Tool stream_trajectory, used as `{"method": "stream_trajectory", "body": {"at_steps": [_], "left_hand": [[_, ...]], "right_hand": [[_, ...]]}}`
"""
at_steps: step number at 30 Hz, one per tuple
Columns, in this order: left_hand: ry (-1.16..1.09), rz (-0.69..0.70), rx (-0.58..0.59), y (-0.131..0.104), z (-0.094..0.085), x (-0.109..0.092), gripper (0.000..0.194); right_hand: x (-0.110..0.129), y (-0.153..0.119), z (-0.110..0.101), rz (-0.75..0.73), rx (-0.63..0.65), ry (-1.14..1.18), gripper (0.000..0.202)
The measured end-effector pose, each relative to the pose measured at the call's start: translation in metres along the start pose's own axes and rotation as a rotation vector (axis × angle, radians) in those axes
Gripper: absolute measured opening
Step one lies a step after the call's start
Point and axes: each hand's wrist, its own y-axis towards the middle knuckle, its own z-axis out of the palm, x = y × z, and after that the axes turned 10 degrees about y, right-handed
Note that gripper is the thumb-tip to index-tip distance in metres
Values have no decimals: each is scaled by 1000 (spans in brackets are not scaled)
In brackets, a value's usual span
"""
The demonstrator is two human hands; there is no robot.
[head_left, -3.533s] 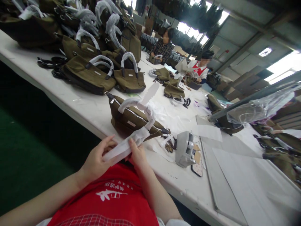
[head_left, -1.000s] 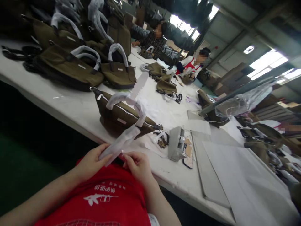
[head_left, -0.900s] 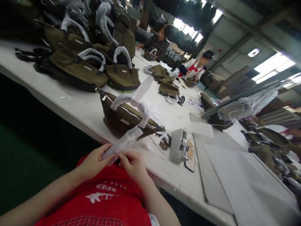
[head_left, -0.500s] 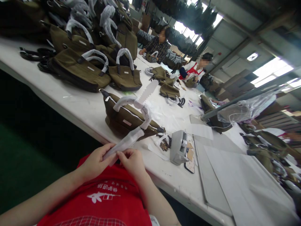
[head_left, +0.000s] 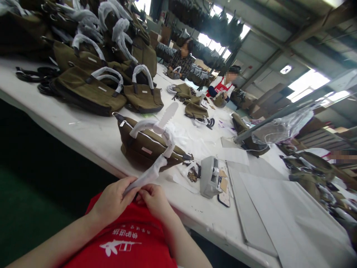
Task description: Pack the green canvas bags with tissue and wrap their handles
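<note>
At the table's near edge stands an olive handbag [head_left: 145, 143] with a silver zip along its top and a pale label on its side. Its handles [head_left: 169, 139] are wrapped in white paper. From the bag a strap wrapped in white paper [head_left: 150, 173] runs down toward me. My left hand [head_left: 115, 195] is closed around the strap's near end. Beside it my right hand [head_left: 152, 197] has its fingers pinched together at the same end; what lies between those fingertips is partly hidden. Right of the bag lie leopard-print pieces [head_left: 192, 174].
A grey tape dispenser [head_left: 209, 176] and a phone [head_left: 224, 199] stand right of the bag. Several olive bags [head_left: 89, 89] are heaped at the left. White sheets [head_left: 279, 208] cover the right side, below a metal pole [head_left: 267, 121] with clear plastic. A co-worker [head_left: 223, 87] sits across the table.
The view has shifted slightly, so the scene sits a little further left. My right hand has moved slightly along the strap's end and its fingers are curled closer. My left hand keeps its hold.
</note>
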Motion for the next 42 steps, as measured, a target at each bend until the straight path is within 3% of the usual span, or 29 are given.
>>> {"method": "stream_trajectory", "body": {"at_steps": [17,24,34,42], "left_hand": [[-400,-170,117,3,4,4,48],[-466,-217,104,7,6,5,49],[-766,-327,138,13,10,-2,60],[-810,-349,103,12,20,1,60]], "right_hand": [[-3,9,10,-148,52,95,35],[-2,10,14,-157,-27,92,30],[-1,10,14,-235,-32,49,30],[-8,13,14,-287,-23,126,22]]}}
